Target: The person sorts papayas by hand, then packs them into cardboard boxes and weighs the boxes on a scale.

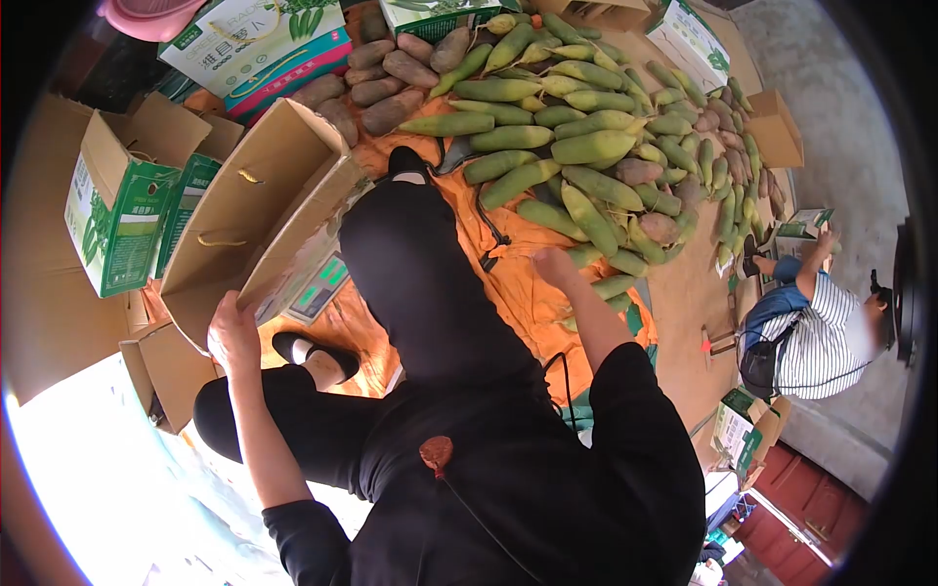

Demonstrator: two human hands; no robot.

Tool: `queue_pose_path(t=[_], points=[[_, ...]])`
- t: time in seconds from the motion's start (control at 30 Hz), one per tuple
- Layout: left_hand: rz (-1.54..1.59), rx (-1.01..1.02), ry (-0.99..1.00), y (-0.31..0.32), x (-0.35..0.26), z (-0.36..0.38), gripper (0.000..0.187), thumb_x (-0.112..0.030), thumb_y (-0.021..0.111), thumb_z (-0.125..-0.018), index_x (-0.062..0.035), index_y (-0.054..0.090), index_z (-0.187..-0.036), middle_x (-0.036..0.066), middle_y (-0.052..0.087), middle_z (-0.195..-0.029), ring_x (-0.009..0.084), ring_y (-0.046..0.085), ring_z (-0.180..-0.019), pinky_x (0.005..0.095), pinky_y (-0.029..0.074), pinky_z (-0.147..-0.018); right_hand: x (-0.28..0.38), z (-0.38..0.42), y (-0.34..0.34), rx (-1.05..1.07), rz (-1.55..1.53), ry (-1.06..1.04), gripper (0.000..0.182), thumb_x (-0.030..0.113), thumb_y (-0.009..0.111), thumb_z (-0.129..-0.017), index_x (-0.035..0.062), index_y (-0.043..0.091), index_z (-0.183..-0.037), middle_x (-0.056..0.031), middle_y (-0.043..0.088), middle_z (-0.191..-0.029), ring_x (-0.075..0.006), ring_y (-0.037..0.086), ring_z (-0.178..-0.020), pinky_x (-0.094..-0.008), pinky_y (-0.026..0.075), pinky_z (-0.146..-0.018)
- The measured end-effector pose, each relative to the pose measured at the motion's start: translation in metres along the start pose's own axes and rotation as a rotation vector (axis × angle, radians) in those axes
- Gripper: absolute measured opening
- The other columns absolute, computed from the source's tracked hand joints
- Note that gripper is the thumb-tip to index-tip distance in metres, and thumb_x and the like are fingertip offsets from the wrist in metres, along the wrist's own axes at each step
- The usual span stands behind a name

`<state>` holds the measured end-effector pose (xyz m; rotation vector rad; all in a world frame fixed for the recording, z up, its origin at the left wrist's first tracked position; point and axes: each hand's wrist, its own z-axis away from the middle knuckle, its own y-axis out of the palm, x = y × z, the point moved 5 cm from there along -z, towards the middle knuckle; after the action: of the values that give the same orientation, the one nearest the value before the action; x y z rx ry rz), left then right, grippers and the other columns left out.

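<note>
My left hand point(234, 335) is closed on the edge of an open cardboard box point(223, 227) with yellow rope handles. Under that box's side, a scale point(319, 288) with a green lit display rests on the orange sheet point(532, 308). Near the heap of green radishes point(593, 146), my right hand point(555, 266) hovers over the sheet with its fingers curled; whether it holds anything is too small to tell. Reddish-brown radishes point(408, 68) lie at the heap's left end.
Green-and-white boxes point(127, 210) stand at the left, another printed box point(256, 44) at the top. A small open carton point(171, 371) is below my left hand's box. At the right a person in a striped shirt point(821, 342) sits by a carton point(801, 230).
</note>
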<state>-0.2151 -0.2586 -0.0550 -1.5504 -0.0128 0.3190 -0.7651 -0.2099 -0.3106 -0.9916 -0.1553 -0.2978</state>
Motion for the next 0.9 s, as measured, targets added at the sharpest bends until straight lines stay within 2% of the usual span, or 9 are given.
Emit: queue_pose_path(t=[0.07, 0.13, 0.2, 0.33, 0.53, 0.6, 0.8, 0.87, 0.9], points=[[0.006, 0.001, -0.025, -0.002, -0.002, 0.000, 0.017, -0.010, 0.065, -0.078, -0.0047, 0.061, -0.093, 0.017, 0.064, -0.089, 0.0378, 0.062, -0.085, 0.0439, 0.049, -0.072, -0.015, 0.002, -0.001, -0.032, -0.004, 0.001, 0.021, 0.015, 0.055, -0.083, 0.0007, 0.065, -0.094, -0.0223, 0.065, -0.094, -0.0361, 0.064, -0.089, -0.0426, 0.051, -0.076], [0.019, -0.004, -0.020, 0.001, -0.001, -0.002, 0.017, -0.009, 0.065, -0.077, -0.0045, 0.061, -0.093, 0.017, 0.064, -0.089, 0.0381, 0.062, -0.084, 0.0440, 0.048, -0.072, -0.039, 0.008, -0.030, -0.248, -0.074, 0.213, 0.022, 0.011, 0.056, -0.081, 0.0009, 0.064, -0.099, -0.0213, 0.065, -0.090, -0.0366, 0.063, -0.088, -0.0420, 0.052, -0.079], [0.018, -0.015, -0.037, 0.000, 0.004, 0.001, 0.018, -0.008, 0.065, -0.077, -0.0042, 0.061, -0.094, 0.017, 0.064, -0.088, 0.0383, 0.062, -0.084, 0.0441, 0.048, -0.072, -0.070, 0.007, -0.052, -0.380, -0.036, 0.355, 0.029, 0.010, 0.057, -0.079, 0.0030, 0.063, -0.107, -0.0197, 0.065, -0.098, -0.0368, 0.062, -0.093, -0.0432, 0.051, -0.083], [-0.020, 0.013, -0.050, 0.003, 0.005, -0.002, 0.019, -0.008, 0.066, -0.074, -0.0052, 0.061, -0.092, 0.016, 0.064, -0.087, 0.0364, 0.062, -0.085, 0.0446, 0.049, -0.074, -0.103, -0.003, -0.088, -0.418, 0.038, 0.493, 0.046, 0.015, 0.064, -0.075, 0.0066, 0.057, -0.120, -0.0189, 0.058, -0.118, -0.0363, 0.055, -0.110, -0.0461, 0.047, -0.092], [-0.004, -0.005, -0.068, -0.007, -0.003, -0.002, 0.019, -0.009, 0.068, -0.074, -0.0057, 0.062, -0.091, 0.012, 0.065, -0.086, 0.0328, 0.062, -0.086, 0.0417, 0.048, -0.076, -0.101, -0.018, -0.082, -0.239, 0.041, 0.482, 0.069, 0.027, 0.073, -0.073, 0.0127, 0.044, -0.134, -0.0146, 0.052, -0.127, -0.0350, 0.049, -0.119, -0.0473, 0.044, -0.097], [0.007, 0.017, -0.055, -0.006, -0.003, -0.003, 0.018, -0.008, 0.067, -0.074, -0.0060, 0.063, -0.091, 0.012, 0.065, -0.085, 0.0321, 0.062, -0.085, 0.0415, 0.048, -0.077, -0.063, -0.003, -0.103, -0.139, 0.159, 0.725, 0.084, 0.030, 0.080, -0.065, 0.0124, 0.039, -0.136, -0.0108, 0.044, -0.136, -0.0294, 0.041, -0.128, -0.0478, 0.043, -0.100], [0.011, -0.003, -0.026, -0.012, -0.005, -0.006, 0.014, -0.008, 0.065, -0.075, -0.0066, 0.062, -0.088, 0.012, 0.065, -0.084, 0.0315, 0.063, -0.085, 0.0412, 0.048, -0.078, -0.072, -0.019, -0.086, -0.069, 0.174, 0.702, 0.084, 0.032, 0.082, -0.066, 0.0117, 0.038, -0.135, -0.0085, 0.045, -0.135, -0.0269, 0.038, -0.130, -0.0480, 0.044, -0.099], [0.011, -0.013, -0.009, -0.012, -0.001, -0.008, 0.013, -0.008, 0.064, -0.075, -0.0066, 0.062, -0.088, 0.012, 0.065, -0.084, 0.0317, 0.063, -0.085, 0.0413, 0.048, -0.077, -0.064, -0.018, -0.091, -0.061, 0.210, 0.682, 0.081, 0.032, 0.082, -0.066, 0.0103, 0.043, -0.133, -0.0109, 0.049, -0.132, -0.0293, 0.045, -0.124, -0.0463, 0.045, -0.097], [0.006, -0.025, -0.012, -0.009, 0.005, -0.011, 0.013, -0.008, 0.064, -0.075, -0.0067, 0.062, -0.088, 0.012, 0.065, -0.085, 0.0321, 0.063, -0.085, 0.0414, 0.049, -0.077, -0.079, -0.021, -0.080, -0.053, 0.052, 0.680, 0.078, 0.032, 0.082, -0.067, 0.0092, 0.045, -0.131, -0.0120, 0.051, -0.130, -0.0298, 0.049, -0.120, -0.0458, 0.046, -0.094]])
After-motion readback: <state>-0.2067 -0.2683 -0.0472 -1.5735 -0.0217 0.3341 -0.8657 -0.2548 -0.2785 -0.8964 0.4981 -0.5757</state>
